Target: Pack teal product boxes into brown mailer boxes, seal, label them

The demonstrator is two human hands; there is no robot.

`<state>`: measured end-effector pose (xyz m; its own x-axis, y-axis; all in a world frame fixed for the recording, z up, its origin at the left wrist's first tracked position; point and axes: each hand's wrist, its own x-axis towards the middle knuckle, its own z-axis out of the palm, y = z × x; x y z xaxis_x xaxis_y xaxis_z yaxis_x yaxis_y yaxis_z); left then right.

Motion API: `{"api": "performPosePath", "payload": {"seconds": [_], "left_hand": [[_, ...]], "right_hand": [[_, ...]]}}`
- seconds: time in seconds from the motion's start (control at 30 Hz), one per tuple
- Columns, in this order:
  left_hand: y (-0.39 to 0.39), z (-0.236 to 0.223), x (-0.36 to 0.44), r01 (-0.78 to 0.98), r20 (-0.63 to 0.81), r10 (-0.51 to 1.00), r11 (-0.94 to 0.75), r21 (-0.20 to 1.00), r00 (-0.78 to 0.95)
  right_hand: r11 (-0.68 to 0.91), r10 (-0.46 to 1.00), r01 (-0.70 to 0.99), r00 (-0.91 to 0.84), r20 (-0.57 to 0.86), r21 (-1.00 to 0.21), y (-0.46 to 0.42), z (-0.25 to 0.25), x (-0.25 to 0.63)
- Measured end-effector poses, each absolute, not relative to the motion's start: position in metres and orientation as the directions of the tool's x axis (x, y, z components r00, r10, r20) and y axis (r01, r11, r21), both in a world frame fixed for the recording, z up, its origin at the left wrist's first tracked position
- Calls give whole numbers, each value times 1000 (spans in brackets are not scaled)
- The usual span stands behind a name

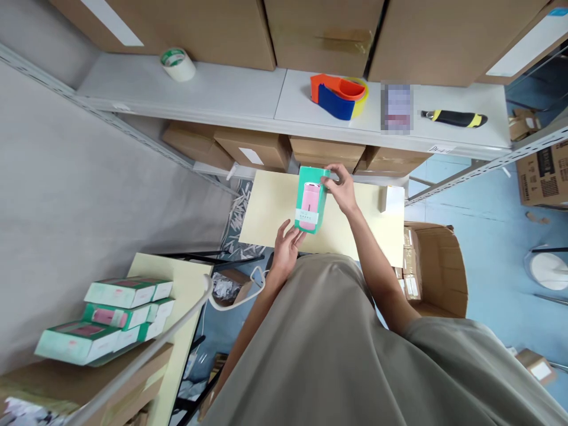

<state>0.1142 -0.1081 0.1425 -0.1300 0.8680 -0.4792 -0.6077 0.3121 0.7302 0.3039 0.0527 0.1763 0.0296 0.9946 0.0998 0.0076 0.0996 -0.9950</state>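
Observation:
A green product box (311,204) with a picture of a pink device and a white band across it is held above the pale yellow table (270,207). My right hand (341,189) grips its upper right edge between thumb and fingers. At the lower left corner, my left hand (287,245) supports the box from below, with its fingers partly spread and some fingertips hidden behind it. A small white box (394,199) stands at the table's right end, apart from both hands.
On the shelf (235,89) lie a tape roll (177,65), an orange and blue tape dispenser (338,96) and a utility knife (455,118). Stacked green boxes (106,316) sit on a side table at left. A large open carton (439,269) with small boxes stands at right.

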Motion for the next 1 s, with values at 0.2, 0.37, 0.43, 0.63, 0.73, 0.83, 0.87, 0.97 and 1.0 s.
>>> {"api": "performPosePath", "payload": {"seconds": [0.2,0.37,0.43,0.63,0.73,0.83,0.87,0.97,1.0], "left_hand": [[-108,141,115,-624,-521,852,379,683,-52],[-106,132,115,-573,-480,864,320,755,-150],[-105,128,116,-516,-446,873,295,804,-196],[-104,128,120,-250,-265,891,180,952,-368],[-104,133,121,-280,-253,897,154,947,-363],[-104,135,117,-469,-374,884,213,857,-281],[-104,135,115,-528,-422,875,248,812,-238],[-106,133,111,-607,-511,852,347,715,-116],[-107,132,110,-610,-521,849,367,703,-90]], "right_hand": [[-43,998,-37,-50,-41,-998,52,162,307],[23,999,-27,-41,24,-999,57,159,310],[80,997,11,-21,79,-997,58,160,310],[99,995,150,-22,97,-984,49,170,294],[104,993,165,40,112,-981,48,173,287],[116,991,84,60,122,-990,51,170,287],[124,990,54,55,127,-991,53,168,288],[130,991,-20,38,130,-991,54,161,291],[121,993,-43,24,120,-992,54,160,292]]}}
